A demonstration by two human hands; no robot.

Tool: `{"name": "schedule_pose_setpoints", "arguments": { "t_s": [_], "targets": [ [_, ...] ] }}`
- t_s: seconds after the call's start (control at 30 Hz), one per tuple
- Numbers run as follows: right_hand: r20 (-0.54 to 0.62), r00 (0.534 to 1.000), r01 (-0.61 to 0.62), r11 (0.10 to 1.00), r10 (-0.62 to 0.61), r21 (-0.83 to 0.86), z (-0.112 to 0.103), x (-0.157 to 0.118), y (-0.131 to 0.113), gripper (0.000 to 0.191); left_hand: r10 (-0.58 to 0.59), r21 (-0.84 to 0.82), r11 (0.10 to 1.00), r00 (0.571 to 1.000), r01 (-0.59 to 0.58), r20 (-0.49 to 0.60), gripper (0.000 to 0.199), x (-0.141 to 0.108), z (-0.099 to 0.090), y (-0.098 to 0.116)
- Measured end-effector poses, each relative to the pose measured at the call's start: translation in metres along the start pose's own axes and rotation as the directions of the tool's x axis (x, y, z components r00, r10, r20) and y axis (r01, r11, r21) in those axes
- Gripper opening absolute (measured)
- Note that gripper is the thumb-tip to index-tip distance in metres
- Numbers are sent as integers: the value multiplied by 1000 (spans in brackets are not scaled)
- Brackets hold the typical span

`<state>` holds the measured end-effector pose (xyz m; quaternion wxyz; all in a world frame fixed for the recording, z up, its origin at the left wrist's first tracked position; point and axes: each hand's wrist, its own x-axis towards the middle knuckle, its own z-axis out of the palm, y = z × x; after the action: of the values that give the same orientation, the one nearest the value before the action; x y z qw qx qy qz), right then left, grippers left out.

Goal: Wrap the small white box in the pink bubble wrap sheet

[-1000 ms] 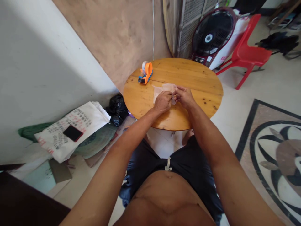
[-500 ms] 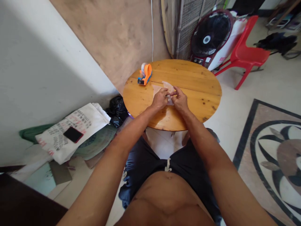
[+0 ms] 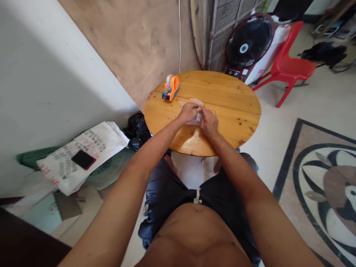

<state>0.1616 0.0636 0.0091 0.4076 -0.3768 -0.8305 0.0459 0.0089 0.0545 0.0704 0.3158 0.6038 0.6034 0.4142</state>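
A thin, whitish see-through sheet (image 3: 198, 119), perhaps plastic or paper, lies over the middle of the round wooden table (image 3: 230, 92). My left hand (image 3: 189, 112) is closed on its left side, fingers curled and pinching. On the other side my right hand (image 3: 209, 120) grips the sheet too, thumb and fingertips meeting those of the left. Parts of the sheet show above and below my fingers; the rest is covered by them. Beyond my left hand stands an orange and blue tape dispenser (image 3: 171, 88) with a roll of clear tape.
A white printed sack (image 3: 104, 139) with a black phone (image 3: 83, 160) on it lies at the left, by a black plastic bag (image 3: 138, 128). Behind the table at right are a fan (image 3: 249, 44) and a red chair (image 3: 294, 68).
My hands have drawn closer together and their fingers have curled tighter on the sheet. The sheet's raised upper corner has lowered. The view has shifted slightly.
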Motion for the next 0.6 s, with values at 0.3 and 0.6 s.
{"name": "schedule_pose_setpoints", "arguments": {
  "t_s": [0.3,0.6],
  "targets": [
    [-5,987,158,983,-159,-97,-3,-2,-11,37,-214,-209,956,977,206,-20,31,26,0,13],
    [36,990,138,990,-137,-37,-5,-4,-9,37,-380,-181,915,921,360,-85,36,47,9,18]
  ]
}}
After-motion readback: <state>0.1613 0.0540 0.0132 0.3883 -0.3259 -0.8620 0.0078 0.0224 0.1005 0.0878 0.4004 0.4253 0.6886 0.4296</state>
